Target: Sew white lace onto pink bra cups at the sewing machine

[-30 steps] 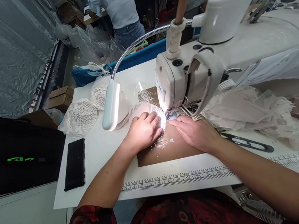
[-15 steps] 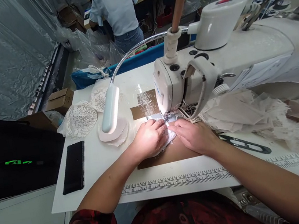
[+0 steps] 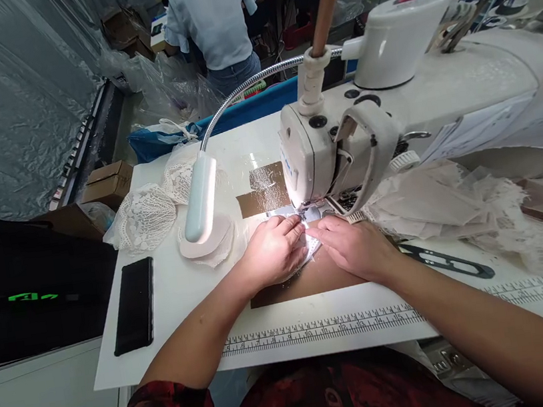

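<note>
A small piece of white lace fabric (image 3: 312,246) lies beneath the needle area of a white sewing machine (image 3: 298,159). My left hand (image 3: 276,248) rests over it with bent fingers, holding it down against the brown-covered sewing surface (image 3: 334,273). From the other side my right hand (image 3: 355,245) grips the fabric's edge, thumb and fingers drawn together close to the presser foot (image 3: 303,215). Both sets of fingertips nearly meet just in front of the foot. Much of the lace is hidden under my left hand.
A lamp (image 3: 200,196) on a bendable neck hangs left of the machine. Lace cups (image 3: 146,214) and a black phone (image 3: 134,305) lie at the left. Sheer fabric pieces (image 3: 433,201) and a dark slotted plate (image 3: 449,261) are at the right. A person (image 3: 213,20) sits beyond.
Both hands stay almost in place at the presser foot; the lace shifts only slightly. The thread lever on the machine head shows in a different position. The person beyond has moved an arm.
</note>
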Available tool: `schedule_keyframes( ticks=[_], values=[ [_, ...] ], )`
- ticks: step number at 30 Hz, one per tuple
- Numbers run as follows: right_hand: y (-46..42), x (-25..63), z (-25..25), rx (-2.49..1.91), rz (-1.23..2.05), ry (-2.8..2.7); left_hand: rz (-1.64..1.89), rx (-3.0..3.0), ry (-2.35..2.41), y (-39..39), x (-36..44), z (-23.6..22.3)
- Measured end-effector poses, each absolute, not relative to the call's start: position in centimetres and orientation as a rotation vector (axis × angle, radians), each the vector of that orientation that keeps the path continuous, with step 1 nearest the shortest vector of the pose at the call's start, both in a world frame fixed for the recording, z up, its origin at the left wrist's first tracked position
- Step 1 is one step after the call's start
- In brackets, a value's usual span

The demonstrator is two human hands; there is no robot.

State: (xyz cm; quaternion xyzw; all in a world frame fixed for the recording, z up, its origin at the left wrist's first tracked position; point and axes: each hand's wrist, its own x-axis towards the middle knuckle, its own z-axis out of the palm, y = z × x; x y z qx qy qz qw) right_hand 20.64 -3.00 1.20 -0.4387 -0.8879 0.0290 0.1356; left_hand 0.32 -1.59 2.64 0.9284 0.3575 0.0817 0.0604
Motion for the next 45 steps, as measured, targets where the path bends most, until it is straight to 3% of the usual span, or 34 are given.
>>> schedule_keyframes(
  ticks=[13,25,35,45],
  values=[
    [-2.9,20.6,1.6,-1.323,0.233,-2.482,0.033,2.715,0.903,-3.7,-0.8,5.5],
    [-2.6,20.2,1.3,-1.336,0.368,-2.375,0.408,1.852,0.929,-0.4,-2.2,4.3],
    [-2.2,20.3,1.3,-1.271,0.56,-2.326,0.48,1.789,0.95,-0.2,-1.9,3.7],
    [-2.3,20.0,1.2,-1.285,0.482,-2.336,0.411,1.86,0.937,-0.7,-1.7,3.9]
  ],
)
